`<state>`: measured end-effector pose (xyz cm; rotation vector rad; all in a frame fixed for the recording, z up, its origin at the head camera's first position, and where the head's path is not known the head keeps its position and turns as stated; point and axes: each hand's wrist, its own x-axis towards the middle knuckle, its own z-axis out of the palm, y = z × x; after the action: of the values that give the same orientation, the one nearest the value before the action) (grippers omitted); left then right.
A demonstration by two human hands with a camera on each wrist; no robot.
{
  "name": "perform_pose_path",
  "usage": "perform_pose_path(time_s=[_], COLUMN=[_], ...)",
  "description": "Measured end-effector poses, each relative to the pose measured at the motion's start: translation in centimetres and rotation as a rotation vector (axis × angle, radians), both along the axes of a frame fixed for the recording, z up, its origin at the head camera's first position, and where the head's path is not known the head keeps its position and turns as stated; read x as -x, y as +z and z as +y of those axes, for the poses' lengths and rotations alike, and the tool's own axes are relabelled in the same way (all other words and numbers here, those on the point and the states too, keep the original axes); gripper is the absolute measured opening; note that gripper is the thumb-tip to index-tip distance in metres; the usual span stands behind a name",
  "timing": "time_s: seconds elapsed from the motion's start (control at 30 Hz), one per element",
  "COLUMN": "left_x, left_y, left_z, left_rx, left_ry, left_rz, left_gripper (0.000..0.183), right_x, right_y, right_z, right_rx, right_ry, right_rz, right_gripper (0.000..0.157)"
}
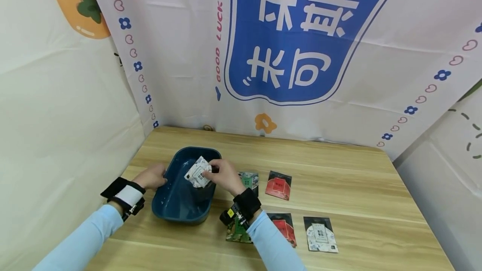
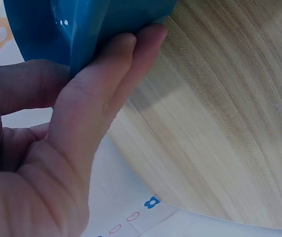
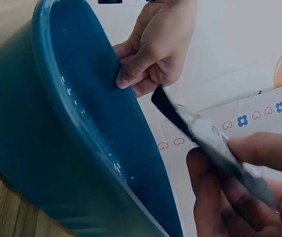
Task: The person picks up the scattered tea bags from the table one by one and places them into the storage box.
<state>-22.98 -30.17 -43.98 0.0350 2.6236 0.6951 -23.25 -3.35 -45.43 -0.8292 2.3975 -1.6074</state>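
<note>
Left hand [image 1: 152,176]: my thumb and fingers are clamped on the side of the blue tub [image 1: 177,200].
Right hand [image 1: 226,177]: my thumb and fingers pinch a white packet [image 1: 196,175].
White packet: tilted in my grip, over the tub's opening.
Green packets [image 1: 249,179]: on the counter [image 1: 357,187], partly hidden by my right arm.
Red packets [image 1: 278,185]: right of the green ones, the nearer partly behind my sleeve.
Other white packet [image 1: 321,235]: lying farthest right.
</note>
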Motion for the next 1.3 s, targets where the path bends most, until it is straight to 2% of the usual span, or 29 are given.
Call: perform_pose_path(time_s=[0.17, 0.27, 0.4, 0.63, 0.73, 0.8, 1.0, 1.17, 1.2, 1.3], left_x=[0.1, 0.2, 0.2, 0.2, 0.3, 0.4, 0.5, 0.4, 0.3, 0.3], left_y=[-0.3, -0.4, -0.5, -0.3, -0.2, -0.1, 0.0, -0.2, -0.2, -0.3], left_z=[-0.1, -0.1, -0.2, -0.4, -0.4, -0.5, -0.4, -0.3, -0.3, -0.3], left_rx=[-0.01, -0.017, -0.023, -0.012, -0.014, -0.014, -0.007, 0.005, 0.008, 0.013], left_ry=[-0.001, -0.003, -0.021, -0.048, -0.049, -0.047, -0.041, -0.042, -0.042, -0.048], left_rz=[0.0, 0.006, 0.028, 0.049, 0.048, 0.048, 0.046, 0.041, 0.041, 0.041], left_gripper=[0.006, 0.007, 0.009, 0.009, 0.009, 0.009, 0.007, 0.006, 0.005, 0.006], right_x=[-0.2, -0.2, -0.2, -1.7, -1.8, -1.5, -0.3, -0.6, -0.5, -0.8], right_y=[-0.2, -0.2, 0.1, 3.4, 3.9, 3.3, -0.1, -1.7, -2.4, -3.0], right_z=[0.5, 0.9, 1.9, 4.3, 5.3, 5.9, 7.3, 8.7, 9.0, 10.0], right_rx=[0.023, 0.039, 0.046, 0.058, 0.054, 0.065, 0.071, 0.063, 0.07, 0.081], right_ry=[0.034, 0.041, 0.007, -0.064, -0.084, -0.091, -0.108, -0.124, -0.11, -0.099], right_rz=[-0.039, -0.049, -0.056, -0.08, -0.076, -0.082, -0.088, -0.074, -0.044, -0.025], right_gripper=[0.024, 0.025, 0.023, 0.026, 0.026, 0.027, 0.03, 0.029, 0.03, 0.033])
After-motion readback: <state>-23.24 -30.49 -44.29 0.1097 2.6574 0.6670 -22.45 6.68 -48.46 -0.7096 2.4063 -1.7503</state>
